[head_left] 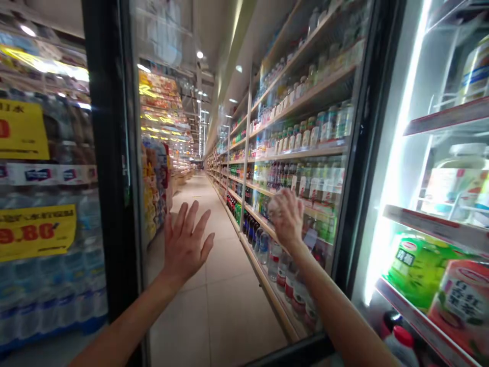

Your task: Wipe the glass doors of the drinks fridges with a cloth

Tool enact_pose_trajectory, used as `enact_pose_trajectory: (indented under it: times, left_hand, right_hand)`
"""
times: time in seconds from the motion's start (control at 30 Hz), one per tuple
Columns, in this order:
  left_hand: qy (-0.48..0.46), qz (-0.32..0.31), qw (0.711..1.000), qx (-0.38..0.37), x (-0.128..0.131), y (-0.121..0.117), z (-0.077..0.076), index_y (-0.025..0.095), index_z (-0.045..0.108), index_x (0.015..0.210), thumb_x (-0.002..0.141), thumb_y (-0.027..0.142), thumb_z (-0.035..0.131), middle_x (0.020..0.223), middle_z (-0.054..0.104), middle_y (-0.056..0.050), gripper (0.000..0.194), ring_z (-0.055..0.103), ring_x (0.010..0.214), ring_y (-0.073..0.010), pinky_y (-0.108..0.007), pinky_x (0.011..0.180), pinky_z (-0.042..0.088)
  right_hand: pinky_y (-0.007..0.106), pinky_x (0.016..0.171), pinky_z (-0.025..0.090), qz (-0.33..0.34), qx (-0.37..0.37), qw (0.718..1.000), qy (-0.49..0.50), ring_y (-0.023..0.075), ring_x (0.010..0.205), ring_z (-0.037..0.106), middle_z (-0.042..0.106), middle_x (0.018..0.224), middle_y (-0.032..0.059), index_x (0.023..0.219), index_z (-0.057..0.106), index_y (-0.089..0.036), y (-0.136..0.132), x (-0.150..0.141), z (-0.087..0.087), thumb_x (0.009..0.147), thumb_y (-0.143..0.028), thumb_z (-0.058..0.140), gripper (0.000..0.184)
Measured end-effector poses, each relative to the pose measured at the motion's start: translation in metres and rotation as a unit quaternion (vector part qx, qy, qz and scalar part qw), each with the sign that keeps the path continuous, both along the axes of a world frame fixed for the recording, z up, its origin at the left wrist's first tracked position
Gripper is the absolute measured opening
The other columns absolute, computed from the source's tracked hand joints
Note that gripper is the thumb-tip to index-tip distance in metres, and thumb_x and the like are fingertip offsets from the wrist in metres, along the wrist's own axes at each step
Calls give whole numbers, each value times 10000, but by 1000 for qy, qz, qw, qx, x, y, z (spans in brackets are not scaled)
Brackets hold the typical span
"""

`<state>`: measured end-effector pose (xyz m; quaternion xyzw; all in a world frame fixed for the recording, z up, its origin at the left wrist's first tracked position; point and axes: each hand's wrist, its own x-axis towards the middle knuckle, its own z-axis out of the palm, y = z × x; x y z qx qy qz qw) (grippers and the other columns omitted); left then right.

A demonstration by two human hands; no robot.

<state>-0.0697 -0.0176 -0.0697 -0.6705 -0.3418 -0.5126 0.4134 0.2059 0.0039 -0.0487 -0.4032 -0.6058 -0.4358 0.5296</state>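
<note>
A glass door (237, 306) in a black frame stands open in front of me. My left hand (187, 239) is spread against the glass on the left side, fingers apart, holding nothing. Farther right, my right hand (290, 219) is up at the pane with its fingers bent over a whitish crumpled cloth (275, 208). That hand and the cloth are blurred, so the cloth's exact kind is hard to make out. Bottles show through or reflect in the glass behind it.
At right is a lit fridge with shelves (431, 227) of drinks, including a green pack (420, 265) and a red pack (464, 306). Stacked water bottles (49, 295) with yellow price signs (36, 232) stand at left. The black door frame (110, 153) runs between.
</note>
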Motion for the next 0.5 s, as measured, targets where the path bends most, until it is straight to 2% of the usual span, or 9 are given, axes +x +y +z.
enact_pose_trajectory:
  times: [0.07, 0.13, 0.17, 0.23, 0.3, 0.33, 0.4, 0.47, 0.5]
  left_hand:
    - [1, -10, 1000, 6, 2, -2, 14, 272, 307, 1378, 821, 338, 527, 1464, 263, -78, 603, 212, 1362, -263, -484, 1111, 112]
    - [-4, -8, 1000, 16, 6, -2, 35, 268, 308, 1378, 828, 356, 520, 1465, 259, -81, 596, 212, 1362, -262, -482, 1113, 104]
    - [-7, -4, 1000, 19, 9, -1, 46, 262, 310, 1378, 830, 365, 517, 1465, 256, -86, 595, 208, 1363, -263, -485, 1113, 99]
    - [-10, 7, 1000, 19, 13, 1, 66, 247, 314, 1378, 832, 377, 512, 1468, 243, -95, 595, 193, 1367, -269, -495, 1113, 86]
    - [-11, 13, 1000, 14, 15, 4, 78, 239, 319, 1376, 837, 378, 503, 1469, 236, -99, 586, 187, 1368, -271, -502, 1112, 75]
    - [-8, 14, 1000, 10, 15, 5, 80, 239, 323, 1374, 840, 377, 500, 1469, 236, -99, 579, 190, 1367, -270, -503, 1112, 74]
    - [-2, 16, 1000, 7, 14, 7, 80, 244, 335, 1368, 841, 374, 500, 1466, 246, -98, 567, 207, 1363, -267, -499, 1112, 83]
    - [1, 16, 1000, 9, 14, 7, 79, 250, 346, 1361, 835, 378, 510, 1462, 258, -97, 565, 218, 1359, -268, -501, 1110, 93]
    - [2, 15, 1000, 13, 15, 7, 80, 251, 345, 1361, 833, 381, 512, 1460, 264, -97, 568, 219, 1359, -268, -503, 1109, 94]
  right_hand:
    - [548, 1041, 243, -20, 55, 982, 180, 246, 1343, 257, 342, 1410, 153, 1310, 364, -195, 4, 15, 16, 869, -247, 296, 449]
    - [581, 1030, 231, -22, 78, 965, 248, 260, 1354, 220, 300, 1423, 195, 1344, 312, -150, 5, 13, 27, 877, -239, 249, 480]
    - [567, 1040, 231, -19, 77, 969, 233, 253, 1357, 216, 306, 1428, 173, 1342, 327, -167, 5, 5, 30, 876, -246, 268, 477]
    - [492, 1071, 252, 3, 40, 994, 104, 218, 1347, 256, 355, 1425, 67, 1297, 408, -262, 2, -12, 30, 853, -283, 361, 447]
    - [405, 1083, 281, 25, 1, 1000, -8, 173, 1313, 329, 427, 1380, -44, 1208, 486, -365, 0, -16, 31, 812, -322, 450, 400]
    - [405, 1083, 281, 28, -4, 999, -16, 173, 1303, 345, 440, 1369, -49, 1196, 492, -372, -1, -9, 35, 806, -330, 459, 394]
    - [495, 1074, 249, 16, 27, 996, 79, 215, 1319, 311, 400, 1394, 44, 1267, 431, -295, 0, 16, 48, 844, -305, 373, 427]
    - [605, 1030, 214, -3, 73, 975, 210, 273, 1343, 242, 316, 1417, 182, 1341, 322, -163, 3, 39, 64, 876, -256, 242, 480]
    - [637, 1009, 207, -7, 82, 968, 237, 295, 1351, 213, 281, 1420, 228, 1355, 285, -118, 4, 43, 71, 881, -246, 205, 497]
